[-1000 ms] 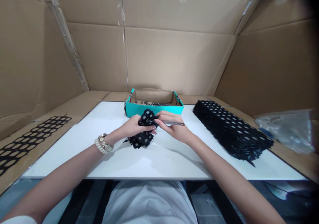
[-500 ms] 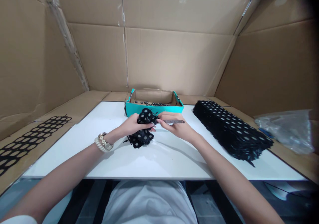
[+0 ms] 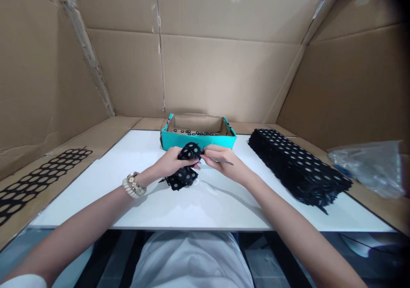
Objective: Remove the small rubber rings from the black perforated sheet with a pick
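Note:
A bunched black sheet with pale dots is gripped in my left hand, whose thumb lies across it. Part of the sheet bulges above the thumb and the rest hangs below, over the white table. My right hand is closed around a thin metal tool, with its fingertips at the right edge of the bunch. The tool's working tip is hidden there. Behind both hands stands a turquoise open box with small black rings inside.
On the right lies a thick stack of black dotted sheets, with a clear plastic bag beyond it. A black sheet with large holes rests on cardboard at the left. Cardboard walls enclose the table.
The tool's rear end has tilted down and turned in my right hand. The upper part of the bunched sheet has shifted slightly to the right. My left hand still holds it.

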`<action>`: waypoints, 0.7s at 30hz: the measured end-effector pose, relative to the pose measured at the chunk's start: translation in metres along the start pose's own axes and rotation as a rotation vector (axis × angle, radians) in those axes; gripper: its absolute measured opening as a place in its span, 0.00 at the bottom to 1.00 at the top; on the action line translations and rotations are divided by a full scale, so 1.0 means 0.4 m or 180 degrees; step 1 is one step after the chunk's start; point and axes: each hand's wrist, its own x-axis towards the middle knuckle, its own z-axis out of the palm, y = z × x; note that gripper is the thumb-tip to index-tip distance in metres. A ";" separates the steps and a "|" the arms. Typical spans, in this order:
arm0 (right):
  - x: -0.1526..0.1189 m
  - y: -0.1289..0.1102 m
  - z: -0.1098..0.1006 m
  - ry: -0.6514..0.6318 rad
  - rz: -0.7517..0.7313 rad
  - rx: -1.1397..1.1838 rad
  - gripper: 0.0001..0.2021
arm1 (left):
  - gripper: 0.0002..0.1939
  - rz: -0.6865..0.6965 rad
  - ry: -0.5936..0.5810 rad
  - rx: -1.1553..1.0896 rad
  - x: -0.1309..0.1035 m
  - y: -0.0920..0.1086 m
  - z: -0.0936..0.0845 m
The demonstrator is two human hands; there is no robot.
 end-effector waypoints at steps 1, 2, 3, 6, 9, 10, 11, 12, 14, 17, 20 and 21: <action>0.001 0.001 0.003 -0.0016 -0.0059 -0.0138 0.15 | 0.17 0.0013 0.0047 0.0027 -0.002 0.000 0.003; 0.002 0.001 0.007 -0.0038 -0.0114 -0.0295 0.15 | 0.17 0.0027 0.0086 0.0046 -0.004 0.000 0.005; 0.004 0.002 0.010 -0.0064 -0.0158 -0.0449 0.15 | 0.17 0.0037 0.0100 0.0044 -0.006 0.001 0.007; 0.009 0.006 0.019 -0.0087 -0.0200 -0.0724 0.15 | 0.18 0.0007 0.0002 -0.0039 -0.011 0.005 0.008; 0.010 0.011 0.023 -0.0001 -0.0127 -0.0612 0.14 | 0.19 -0.0076 -0.0001 -0.0055 -0.011 0.008 0.007; 0.010 0.012 0.023 0.0040 -0.0094 -0.0482 0.14 | 0.19 -0.0091 0.0048 -0.0021 -0.009 0.009 0.007; 0.009 0.013 0.022 0.0083 -0.0061 -0.0320 0.14 | 0.19 -0.0083 0.0083 0.0027 -0.008 0.009 0.006; 0.009 0.013 0.020 0.0121 -0.0026 -0.0142 0.15 | 0.19 -0.0058 0.0099 0.0089 -0.006 0.008 0.006; 0.008 0.012 0.013 0.0175 0.0067 0.0161 0.16 | 0.20 -0.0014 0.0145 0.0297 -0.002 0.007 0.003; 0.008 0.008 0.001 0.0217 0.0223 0.0305 0.18 | 0.22 -0.0152 0.0425 0.0700 0.002 0.003 -0.007; 0.008 0.008 -0.007 0.0217 0.0318 0.0294 0.18 | 0.24 -0.0155 0.0609 0.0578 0.007 0.003 -0.023; 0.008 0.010 -0.008 0.0205 0.0335 0.0292 0.18 | 0.24 -0.0061 0.0608 0.0438 0.009 0.003 -0.029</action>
